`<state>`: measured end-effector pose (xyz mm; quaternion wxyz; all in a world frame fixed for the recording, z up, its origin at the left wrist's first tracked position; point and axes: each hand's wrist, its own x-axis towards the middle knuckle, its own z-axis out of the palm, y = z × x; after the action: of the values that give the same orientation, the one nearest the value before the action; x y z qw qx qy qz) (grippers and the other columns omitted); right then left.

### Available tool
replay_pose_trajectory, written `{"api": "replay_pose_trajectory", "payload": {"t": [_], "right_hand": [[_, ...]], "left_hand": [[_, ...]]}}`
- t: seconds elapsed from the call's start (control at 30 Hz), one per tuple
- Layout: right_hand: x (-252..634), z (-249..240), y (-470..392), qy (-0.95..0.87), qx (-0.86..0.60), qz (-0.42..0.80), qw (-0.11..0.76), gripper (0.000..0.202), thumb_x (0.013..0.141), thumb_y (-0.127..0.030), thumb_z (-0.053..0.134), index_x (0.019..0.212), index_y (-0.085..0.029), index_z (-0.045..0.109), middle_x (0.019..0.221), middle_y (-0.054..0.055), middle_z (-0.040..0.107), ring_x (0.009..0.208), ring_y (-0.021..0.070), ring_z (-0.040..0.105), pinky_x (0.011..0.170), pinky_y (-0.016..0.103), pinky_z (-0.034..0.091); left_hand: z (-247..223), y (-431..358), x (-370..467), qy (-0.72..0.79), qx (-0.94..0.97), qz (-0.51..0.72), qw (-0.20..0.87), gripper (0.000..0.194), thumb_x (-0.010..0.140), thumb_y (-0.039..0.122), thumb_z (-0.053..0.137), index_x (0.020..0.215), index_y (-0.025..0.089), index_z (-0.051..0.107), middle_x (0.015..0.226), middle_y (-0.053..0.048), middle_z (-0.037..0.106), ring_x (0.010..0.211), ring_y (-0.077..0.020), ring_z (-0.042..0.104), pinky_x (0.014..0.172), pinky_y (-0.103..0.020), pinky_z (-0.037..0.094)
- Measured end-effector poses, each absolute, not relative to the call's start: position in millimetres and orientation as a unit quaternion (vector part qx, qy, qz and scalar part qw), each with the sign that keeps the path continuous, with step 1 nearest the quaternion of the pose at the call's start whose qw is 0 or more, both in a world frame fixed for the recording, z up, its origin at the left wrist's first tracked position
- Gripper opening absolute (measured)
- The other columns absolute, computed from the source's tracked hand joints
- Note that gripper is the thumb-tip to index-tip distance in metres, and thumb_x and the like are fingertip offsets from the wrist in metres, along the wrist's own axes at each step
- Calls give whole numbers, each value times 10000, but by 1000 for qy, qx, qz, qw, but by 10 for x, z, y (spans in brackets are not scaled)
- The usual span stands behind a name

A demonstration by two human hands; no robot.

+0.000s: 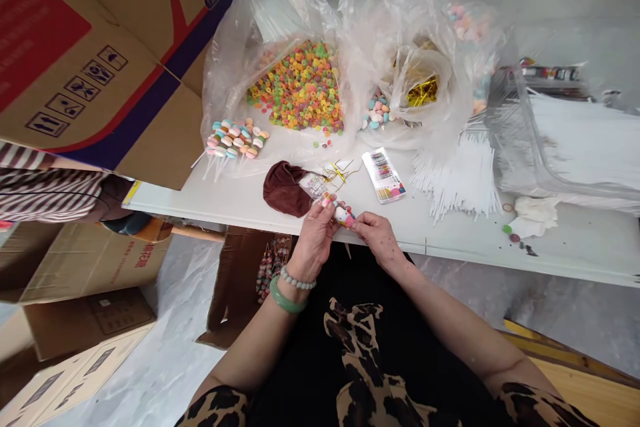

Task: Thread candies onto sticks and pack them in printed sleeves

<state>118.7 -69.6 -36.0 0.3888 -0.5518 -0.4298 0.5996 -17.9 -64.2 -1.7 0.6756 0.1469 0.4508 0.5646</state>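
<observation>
My left hand (319, 225) and my right hand (376, 235) meet at the table's front edge, both closed on a small wrapped candy stick (343, 215) with colourful print. My left fingers grip its upper part and my right fingers pinch the lower end. Just beyond them lie a dark brown cloth (283, 188), a clear printed wrapper (314, 184) and several gold twist ties (340, 172). To the right of these is a stack of printed wrappers (384, 175). Finished-looking candy sticks (235, 140) are piled at the left.
A clear bag (227, 73) holds ring-shaped gummies (305, 90). Another bag (373, 20) contains pastel candies (379, 110) and gold ties (423, 91). White sticks (463, 173) lie at right, near a plastic-covered white stack (585, 140). A large carton (115, 47) stands left; an open box (225, 287) sits below.
</observation>
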Motion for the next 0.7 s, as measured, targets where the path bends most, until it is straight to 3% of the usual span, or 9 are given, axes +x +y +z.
{"api": "replay_pose_trajectory", "payload": {"t": [0.23, 0.37, 0.57, 0.7], "right_hand": [[1125, -348, -696, -468, -578, 521, 419, 342, 739, -420, 618, 539, -210, 437, 544, -56, 422, 575, 115, 370, 552, 244, 306], [1159, -282, -735, -549, -525, 517, 394, 258, 816, -420, 568, 664, -216, 524, 626, -41, 524, 599, 130, 447, 581, 247, 354], [1224, -219, -784, -739, -580, 187, 288, 294, 951, -344, 440, 759, -196, 606, 738, 62, 661, 684, 164, 553, 630, 275, 323], [1232, -218, -761, -760, -598, 102, 232, 352, 984, -332, 387, 738, -190, 595, 647, 65, 636, 601, 161, 525, 569, 298, 243]], "left_hand": [[-34, -694, -15, 448, 159, 573, 667, 381, 722, 343, 788, 1020, 177, 616, 869, -19, 665, 786, -118, 635, 715, -236, 506], [-75, -642, -70, 439, 120, 581, 675, 350, 724, 356, 786, 954, 179, 591, 832, -21, 656, 765, -145, 651, 703, -270, 511], [-69, -641, -54, 443, 110, 591, 665, 337, 714, 333, 793, 933, 194, 577, 865, 0, 661, 729, -119, 634, 699, -258, 502], [-60, -696, 36, 446, 120, 592, 661, 355, 698, 345, 802, 910, 201, 557, 835, 22, 639, 710, -99, 610, 685, -238, 494]]}}
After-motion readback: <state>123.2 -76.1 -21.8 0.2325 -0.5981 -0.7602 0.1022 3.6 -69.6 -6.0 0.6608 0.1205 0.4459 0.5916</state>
